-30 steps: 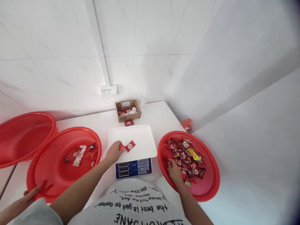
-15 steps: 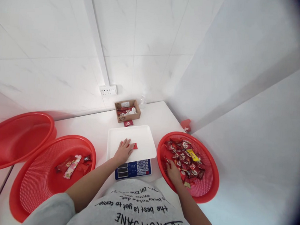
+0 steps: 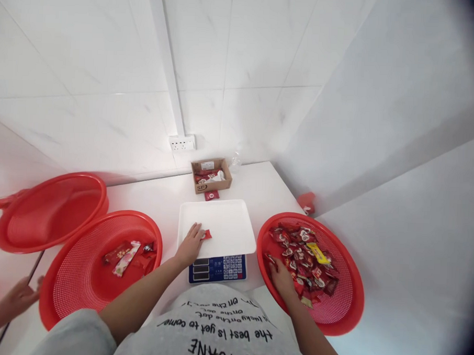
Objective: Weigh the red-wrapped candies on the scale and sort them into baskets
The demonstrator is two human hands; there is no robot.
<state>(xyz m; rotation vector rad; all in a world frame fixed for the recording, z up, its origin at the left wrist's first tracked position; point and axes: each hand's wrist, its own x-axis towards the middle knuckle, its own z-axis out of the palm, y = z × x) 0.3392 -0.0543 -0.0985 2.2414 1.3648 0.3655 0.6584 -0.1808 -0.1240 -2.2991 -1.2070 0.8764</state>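
Observation:
My left hand [image 3: 190,243] lies on the white tray [image 3: 227,224] of a blue-faced scale [image 3: 218,267], fingers curled over a red wrapped candy [image 3: 207,234] whose end sticks out. My right hand [image 3: 280,273] rests in the red basket [image 3: 344,313] on the right, fingers down among several red-wrapped candies [image 3: 302,253]; what the fingers hold, if anything, is hidden.
Left of the scale a red basket [image 3: 79,286] holds a few candy packets [image 3: 126,252]; an empty red basin [image 3: 50,211] sits behind it. A small cardboard box [image 3: 211,175] stands near the wall socket [image 3: 182,142]. Another person's hand [image 3: 19,296] is at the far left.
My left hand has drawn the candies on the scale tray toward its near left edge and covered them. The left basket shifted, and the other person's hand let go of its rim.

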